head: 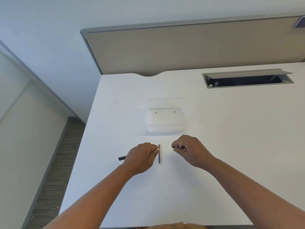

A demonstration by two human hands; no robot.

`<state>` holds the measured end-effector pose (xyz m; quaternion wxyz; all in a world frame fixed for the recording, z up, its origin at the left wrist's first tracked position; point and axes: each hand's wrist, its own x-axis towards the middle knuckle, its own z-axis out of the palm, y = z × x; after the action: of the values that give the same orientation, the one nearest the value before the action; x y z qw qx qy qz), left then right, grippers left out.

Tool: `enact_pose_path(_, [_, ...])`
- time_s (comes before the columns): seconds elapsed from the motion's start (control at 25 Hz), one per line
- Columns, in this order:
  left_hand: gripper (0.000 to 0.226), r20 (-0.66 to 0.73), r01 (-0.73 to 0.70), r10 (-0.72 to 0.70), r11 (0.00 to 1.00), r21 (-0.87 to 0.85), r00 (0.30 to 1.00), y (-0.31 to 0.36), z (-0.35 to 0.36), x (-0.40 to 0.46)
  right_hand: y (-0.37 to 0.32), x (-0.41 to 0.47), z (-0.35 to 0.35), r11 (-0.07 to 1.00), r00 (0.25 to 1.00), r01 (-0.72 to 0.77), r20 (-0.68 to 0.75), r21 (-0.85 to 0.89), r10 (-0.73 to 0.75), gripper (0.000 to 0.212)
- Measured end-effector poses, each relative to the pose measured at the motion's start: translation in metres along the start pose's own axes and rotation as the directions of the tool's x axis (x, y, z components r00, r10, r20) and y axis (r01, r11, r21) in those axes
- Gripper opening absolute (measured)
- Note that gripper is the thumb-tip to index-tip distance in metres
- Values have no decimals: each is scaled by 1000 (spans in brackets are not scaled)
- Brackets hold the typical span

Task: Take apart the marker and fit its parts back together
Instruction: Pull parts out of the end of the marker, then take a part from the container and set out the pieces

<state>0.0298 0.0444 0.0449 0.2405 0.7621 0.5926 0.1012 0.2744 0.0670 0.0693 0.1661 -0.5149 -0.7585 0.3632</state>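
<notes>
My left hand [142, 157] is closed low over the white desk [222, 129]. The black marker barrel [122, 158] sticks out from its left side, the rest hidden under the hand. A thin dark grey ink rod [159, 154] lies on the desk, pointing away from me. My left fingertips are right against its upper part. My right hand [191, 150] hovers a short way to the right, pinching a short black marker piece [178, 147] between thumb and fingers. A small gap separates that piece from the rod.
A clear plastic container [166, 120] stands on the desk just beyond my hands. A grey cable hatch [247, 78] with its lid up is at the back right. A beige partition [181, 48] runs along the desk's rear. The desk's left edge drops to carpet.
</notes>
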Motion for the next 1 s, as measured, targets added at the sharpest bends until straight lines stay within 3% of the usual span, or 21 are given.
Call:
enact_pose_path(0.16, [22, 48, 168, -161, 958, -235, 986, -12, 3, 7, -1, 18, -8, 1000, 999, -11, -41, -7, 10, 23])
enact_pose_path(0.24, [18, 112, 318, -298, 867, -385, 948, -20, 6, 12, -4, 28, -12, 999, 999, 7, -44, -31, -8, 29])
enact_pose_path(0.36, [26, 239, 525, -501, 570, -632, 832, -27, 11, 22, -6, 44, -21, 997, 997, 34, -60, -70, -38, 33])
enact_pose_path(0.48, [25, 279, 528, -595, 295, -797, 754, -31, 13, 35, -8, 67, -30, 992, 994, 41, -100, -122, -54, 31])
enact_pose_path(0.56, [23, 280, 500, -634, 195, -844, 721, -33, 16, 41, -9, 84, -35, 986, 993, 34, -110, -163, -53, 29])
enact_pose_path(0.76, [21, 271, 480, -661, 154, -864, 700, -33, 23, 48, -2, 129, -40, 981, 998, -59, -38, -184, 53, 24])
enact_pose_path(1.0, [20, 278, 455, -660, 108, -884, 698, -37, 25, 49, 5, 173, -28, 955, 974, -83, 178, -285, 138, 20])
